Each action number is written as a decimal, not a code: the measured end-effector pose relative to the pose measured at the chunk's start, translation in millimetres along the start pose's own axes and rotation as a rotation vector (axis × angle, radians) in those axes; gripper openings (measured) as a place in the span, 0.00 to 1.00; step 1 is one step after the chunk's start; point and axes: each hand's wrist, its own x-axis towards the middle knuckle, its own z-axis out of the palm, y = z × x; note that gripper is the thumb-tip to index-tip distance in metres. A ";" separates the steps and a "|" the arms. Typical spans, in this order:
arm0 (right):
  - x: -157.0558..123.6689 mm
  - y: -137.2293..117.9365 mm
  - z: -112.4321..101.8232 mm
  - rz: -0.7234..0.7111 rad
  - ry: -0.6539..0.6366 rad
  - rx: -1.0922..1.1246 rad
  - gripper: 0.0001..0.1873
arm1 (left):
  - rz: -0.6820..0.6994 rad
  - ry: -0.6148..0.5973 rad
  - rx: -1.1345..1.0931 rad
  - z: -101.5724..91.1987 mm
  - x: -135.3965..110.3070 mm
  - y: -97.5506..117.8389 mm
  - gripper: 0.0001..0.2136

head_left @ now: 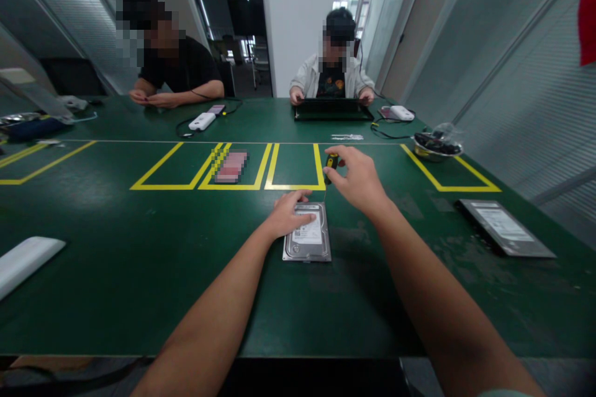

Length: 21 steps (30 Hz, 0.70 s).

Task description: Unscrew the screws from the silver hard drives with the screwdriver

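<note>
A silver hard drive (310, 242) with a white label lies flat on the green table in front of me. My left hand (289, 216) rests on its upper left part, fingers spread and thumb across the label, pressing against it. Above the drive's far right corner, my right hand (356, 173) grips a yellow and black screwdriver (331, 164) by the handle. The screwdriver stands nearly upright, its thin shaft pointing down at that corner. Whether the tip sits in a screw is too small to tell.
Another hard drive (507, 228) lies at the right. Beyond it stands a metal bowl (436, 147) of dark items. Yellow tape marks (293, 187) run across the table. A white object (30, 260) is at left. Two people sit opposite, one holding a dark panel (333, 110).
</note>
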 end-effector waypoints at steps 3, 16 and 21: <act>0.4 0.0 -0.7 0.013 -0.027 -0.010 0.17 | -0.005 -0.009 0.001 -0.7 -0.3 0.5 0.29; 1.5 -10.1 -32.7 0.014 0.252 -0.003 0.18 | 0.006 0.003 -0.009 -0.1 0.1 0.2 0.29; 1.5 -9.6 -35.2 0.018 0.223 -0.043 0.14 | 0.006 0.008 -0.020 1.3 0.1 -2.8 0.29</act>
